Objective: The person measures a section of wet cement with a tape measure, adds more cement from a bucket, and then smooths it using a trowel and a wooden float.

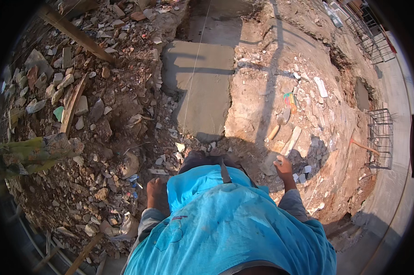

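Note:
My left hand (154, 187) hangs beside my blue shirt, above rubble, with its fingers curled in and nothing visible in them. On the other side my right hand (284, 166) is held out, loosely bent with the fingers a little apart, and I see nothing in it. Nearest to it on the dirt lie a pale wooden board (292, 140) and a short wooden piece like a handle (274, 132). Ahead of my feet is a smooth patch of wet-looking grey concrete (198, 87) in a trench. A thin taut string (194, 68) runs over it.
Broken stone and brick rubble (55, 87) covers the left bank, with a wooden post (76, 34) and a leaning plank (73, 104). Steel rebar cages (380, 139) stand at the right near a wooden-handled tool (365, 147) and a concrete strip (399, 91). White tile bits (302, 177) lie near my right hand.

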The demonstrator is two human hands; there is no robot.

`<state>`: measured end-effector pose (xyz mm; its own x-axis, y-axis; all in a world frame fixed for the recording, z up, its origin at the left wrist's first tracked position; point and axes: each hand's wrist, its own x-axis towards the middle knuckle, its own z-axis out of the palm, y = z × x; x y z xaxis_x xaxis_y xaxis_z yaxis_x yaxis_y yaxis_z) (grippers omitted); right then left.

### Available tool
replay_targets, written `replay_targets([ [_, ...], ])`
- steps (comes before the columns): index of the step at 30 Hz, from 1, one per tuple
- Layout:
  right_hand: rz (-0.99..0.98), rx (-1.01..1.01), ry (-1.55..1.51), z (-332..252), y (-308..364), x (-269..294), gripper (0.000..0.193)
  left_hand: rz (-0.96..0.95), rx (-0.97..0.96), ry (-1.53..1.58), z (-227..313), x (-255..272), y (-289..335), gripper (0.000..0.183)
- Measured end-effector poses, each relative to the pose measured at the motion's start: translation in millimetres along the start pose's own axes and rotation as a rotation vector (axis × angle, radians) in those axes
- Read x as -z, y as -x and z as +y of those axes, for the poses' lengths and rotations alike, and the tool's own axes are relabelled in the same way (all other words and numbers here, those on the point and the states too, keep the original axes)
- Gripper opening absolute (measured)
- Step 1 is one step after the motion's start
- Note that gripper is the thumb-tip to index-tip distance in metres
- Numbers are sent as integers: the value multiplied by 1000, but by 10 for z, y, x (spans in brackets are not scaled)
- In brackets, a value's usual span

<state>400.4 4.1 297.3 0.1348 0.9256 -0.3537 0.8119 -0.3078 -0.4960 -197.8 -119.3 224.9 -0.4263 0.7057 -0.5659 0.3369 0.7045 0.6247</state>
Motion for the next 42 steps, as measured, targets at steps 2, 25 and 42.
replay_targets([
  [2, 9, -52, 10, -82, 220, -152, 42, -58, -126, 64, -564, 212, -415, 34],
  [25, -22, -35, -139, -381, -82, -19, 44, -3, -5, -208, 271, 171, -322, 35],
  [42, -188, -29, -20, -63, -835, 224, 45, -29, 215, 119, 345, -495, 673, 35],
])
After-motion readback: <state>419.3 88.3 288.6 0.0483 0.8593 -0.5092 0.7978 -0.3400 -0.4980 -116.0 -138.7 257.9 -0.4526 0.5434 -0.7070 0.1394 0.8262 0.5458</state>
